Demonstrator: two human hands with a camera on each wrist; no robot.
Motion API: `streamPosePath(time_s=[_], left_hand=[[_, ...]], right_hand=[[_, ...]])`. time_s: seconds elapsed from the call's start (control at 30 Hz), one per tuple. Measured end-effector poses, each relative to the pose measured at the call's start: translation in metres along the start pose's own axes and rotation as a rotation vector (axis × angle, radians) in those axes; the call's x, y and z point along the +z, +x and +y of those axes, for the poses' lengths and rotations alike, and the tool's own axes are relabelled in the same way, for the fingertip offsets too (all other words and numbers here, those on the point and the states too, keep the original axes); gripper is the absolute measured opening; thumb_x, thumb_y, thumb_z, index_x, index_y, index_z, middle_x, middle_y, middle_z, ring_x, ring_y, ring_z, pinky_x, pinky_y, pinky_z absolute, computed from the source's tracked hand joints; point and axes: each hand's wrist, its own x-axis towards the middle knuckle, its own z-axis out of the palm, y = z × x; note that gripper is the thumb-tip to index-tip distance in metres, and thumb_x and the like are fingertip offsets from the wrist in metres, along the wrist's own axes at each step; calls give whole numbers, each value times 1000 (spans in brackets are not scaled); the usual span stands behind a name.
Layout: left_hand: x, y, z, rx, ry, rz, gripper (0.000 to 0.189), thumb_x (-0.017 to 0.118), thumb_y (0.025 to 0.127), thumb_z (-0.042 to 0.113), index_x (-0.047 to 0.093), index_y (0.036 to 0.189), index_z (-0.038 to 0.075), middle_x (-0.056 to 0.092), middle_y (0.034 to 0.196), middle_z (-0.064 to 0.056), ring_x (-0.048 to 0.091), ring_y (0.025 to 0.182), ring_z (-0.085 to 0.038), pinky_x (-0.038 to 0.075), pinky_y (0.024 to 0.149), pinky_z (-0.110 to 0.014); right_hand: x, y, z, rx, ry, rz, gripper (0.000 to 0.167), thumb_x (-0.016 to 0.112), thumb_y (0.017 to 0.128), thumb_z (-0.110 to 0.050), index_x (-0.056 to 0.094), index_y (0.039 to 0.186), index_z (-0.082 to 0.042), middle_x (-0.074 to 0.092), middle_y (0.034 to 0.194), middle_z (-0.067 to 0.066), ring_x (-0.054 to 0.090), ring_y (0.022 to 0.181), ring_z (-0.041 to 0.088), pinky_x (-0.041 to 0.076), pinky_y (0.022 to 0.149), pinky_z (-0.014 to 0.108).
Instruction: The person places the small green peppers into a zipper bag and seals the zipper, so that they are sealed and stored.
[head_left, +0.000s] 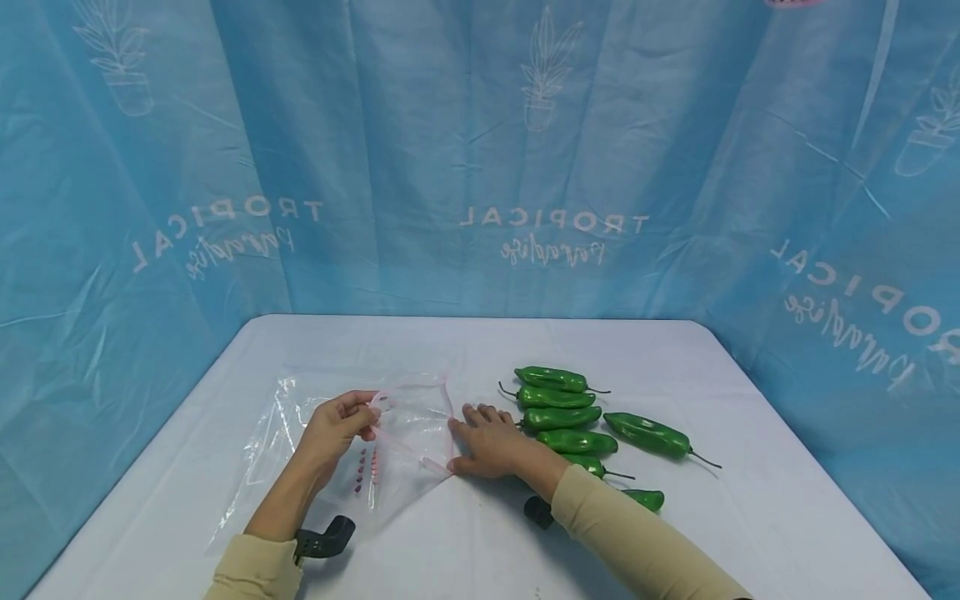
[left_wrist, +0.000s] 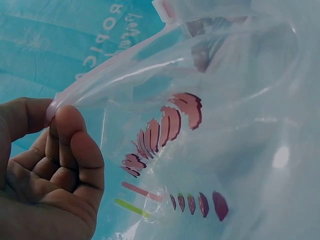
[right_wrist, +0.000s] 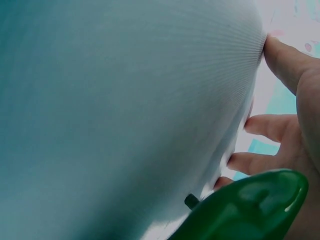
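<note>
A clear plastic zip bag (head_left: 405, 500) with a pink rim lies on the table, its mouth held partly apart toward the right. Between thumb and fingertips my left hand (head_left: 330, 433) pinches the rim; the left wrist view shows this pinch and a pale slider (left_wrist: 165, 11) farther along the rim. My right hand (head_left: 491, 442) rests palm down by the bag's right edge, fingers spread, holding nothing. Several green peppers lie just right of it, among them a pepper (head_left: 555, 419) beside its fingers. Close up in the right wrist view, a green pepper (right_wrist: 250, 207) covers part of that hand.
A separate green pepper (head_left: 651, 435) lies farther right, its stem pointing right. Another pepper (head_left: 645, 498) is partly hidden by my right sleeve (head_left: 637, 533). The white-covered table (head_left: 780, 517) stands before a blue printed curtain (head_left: 420, 167).
</note>
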Motion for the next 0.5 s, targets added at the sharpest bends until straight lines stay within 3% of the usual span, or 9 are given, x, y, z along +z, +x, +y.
streamPosePath(time_s=[0.5], left_hand=[[5,0,-2,-1,19,4,33,56,91,11,55,120,-2,60,76,7,57,67,-9,47,74,-28]], right_hand=[[2,2,0,5,3,11,71,50,88,-60,30,148,-28,23,157,5,22,145,30,23,113,53]])
